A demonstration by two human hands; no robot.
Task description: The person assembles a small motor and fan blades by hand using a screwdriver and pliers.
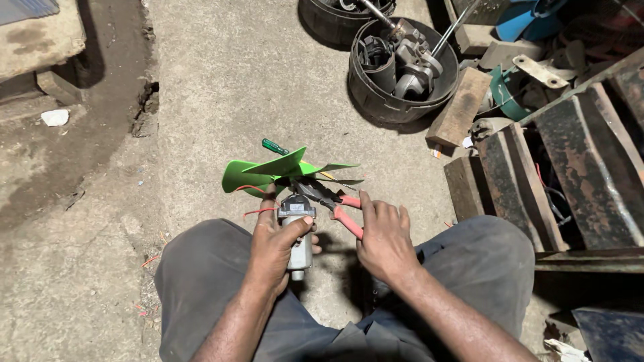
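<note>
Two hands are working above the rough concrete floor [268, 80]: my left hand [274, 245] is gripping a small grey metal motor [298, 231] carrying a glossy green plastic fan blade [268, 173], while my right hand [384, 240] is clasping red-handled pliers [339, 204] touching the motor's top.

rough repair workshop: bare concrete floor [268, 80], tyre tub of metal parts [396, 67], rusty scrap [577, 154], wood blocks [459, 107]

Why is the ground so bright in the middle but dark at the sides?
In the head view, light falls on the concrete floor near the green fan; the rusty metal frames at right sit in shadow. The picture is sharp where the left hand and right hand work.
</note>
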